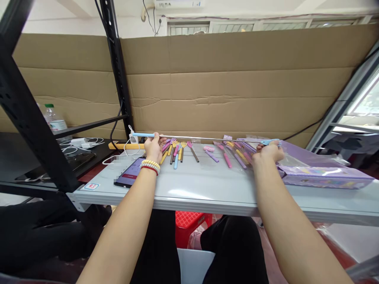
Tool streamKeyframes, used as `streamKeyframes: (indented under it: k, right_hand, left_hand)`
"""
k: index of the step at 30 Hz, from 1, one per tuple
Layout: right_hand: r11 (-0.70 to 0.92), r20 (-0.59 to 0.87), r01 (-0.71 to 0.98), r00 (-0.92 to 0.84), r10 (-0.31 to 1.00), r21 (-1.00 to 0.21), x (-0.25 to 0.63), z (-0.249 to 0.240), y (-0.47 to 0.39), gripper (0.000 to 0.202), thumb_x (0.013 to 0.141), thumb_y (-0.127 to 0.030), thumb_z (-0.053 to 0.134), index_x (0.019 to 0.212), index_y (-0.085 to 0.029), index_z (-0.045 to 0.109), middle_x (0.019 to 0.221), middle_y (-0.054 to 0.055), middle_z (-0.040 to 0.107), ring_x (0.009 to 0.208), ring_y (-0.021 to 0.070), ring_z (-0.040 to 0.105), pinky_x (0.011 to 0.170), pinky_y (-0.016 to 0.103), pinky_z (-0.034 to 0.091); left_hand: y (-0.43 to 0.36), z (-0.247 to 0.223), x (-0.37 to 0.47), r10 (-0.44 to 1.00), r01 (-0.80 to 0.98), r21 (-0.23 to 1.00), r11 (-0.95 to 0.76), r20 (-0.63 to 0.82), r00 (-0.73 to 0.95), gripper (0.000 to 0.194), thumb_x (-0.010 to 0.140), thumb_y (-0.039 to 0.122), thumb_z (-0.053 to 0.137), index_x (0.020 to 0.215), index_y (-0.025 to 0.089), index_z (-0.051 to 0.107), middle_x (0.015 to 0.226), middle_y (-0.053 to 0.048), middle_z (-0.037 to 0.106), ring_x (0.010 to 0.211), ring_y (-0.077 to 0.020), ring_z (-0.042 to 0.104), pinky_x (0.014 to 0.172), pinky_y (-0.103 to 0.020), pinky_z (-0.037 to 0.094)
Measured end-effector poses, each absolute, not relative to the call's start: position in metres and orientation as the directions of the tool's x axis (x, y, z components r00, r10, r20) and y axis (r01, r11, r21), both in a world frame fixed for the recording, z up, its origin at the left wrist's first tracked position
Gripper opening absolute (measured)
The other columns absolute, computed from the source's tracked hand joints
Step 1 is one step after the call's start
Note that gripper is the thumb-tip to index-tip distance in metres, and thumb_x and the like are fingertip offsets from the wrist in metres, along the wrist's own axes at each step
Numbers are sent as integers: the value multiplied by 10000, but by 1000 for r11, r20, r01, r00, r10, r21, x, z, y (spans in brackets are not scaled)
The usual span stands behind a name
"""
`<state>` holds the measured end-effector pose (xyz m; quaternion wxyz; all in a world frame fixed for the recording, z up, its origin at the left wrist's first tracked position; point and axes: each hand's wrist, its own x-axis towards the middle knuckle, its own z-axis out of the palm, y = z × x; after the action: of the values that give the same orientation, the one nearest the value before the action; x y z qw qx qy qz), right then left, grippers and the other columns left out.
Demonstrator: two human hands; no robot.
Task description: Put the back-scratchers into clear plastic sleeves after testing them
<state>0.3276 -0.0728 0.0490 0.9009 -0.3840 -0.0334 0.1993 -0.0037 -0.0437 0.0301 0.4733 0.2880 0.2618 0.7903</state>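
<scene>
A telescopic back scratcher is drawn out long and level above the table, its thin metal rod spanning both hands. My left hand is closed round its light blue handle. At the other end, my right hand grips near the light blue claw-like head, which partly shows above the fingers. Several short back scratchers in pink, yellow, brown, purple and blue lie beside my left hand. More of them, some in clear wrappers, lie left of my right hand.
An open purple box with clear plastic stands at the table's right. A phone lies by my left wrist, near a white cable and a yellow bar. Black shelf posts rise at left; a cardboard wall closes off the back.
</scene>
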Motion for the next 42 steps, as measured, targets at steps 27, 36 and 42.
streamKeyframes:
  k: [27, 36, 42]
  right_hand:
    - [584, 6, -251, 916, 402, -772, 334, 42, -59, 263, 978, -282, 311, 723, -218, 300, 560, -94, 441, 353, 27, 426, 312, 100, 326]
    - [480, 404, -301, 280, 871, -824, 233, 25, -69, 320, 760, -369, 699, 770, -201, 427, 608, -32, 626, 470, 132, 626, 337, 185, 442]
    - [408, 425, -253, -14, 905, -877, 198, 9, -81, 459, 657, -486, 749, 762, -225, 386, 566, -44, 647, 405, 145, 607, 288, 193, 408]
  left_hand:
    - [-39, 36, -24, 829, -605, 629, -489, 118, -547, 164, 791, 51, 593, 743, 161, 481, 606, 52, 564, 452, -27, 496, 516, -162, 446]
    - [-60, 30, 32, 955, -668, 683, -296, 237, -180, 185, 765, 6, 623, 747, 144, 500, 719, -5, 651, 521, -56, 576, 621, -223, 518]
    - [-60, 20, 47, 960, -654, 705, -274, 235, -149, 186, 751, 78, 683, 765, 146, 510, 713, 2, 648, 496, -48, 561, 606, -222, 522]
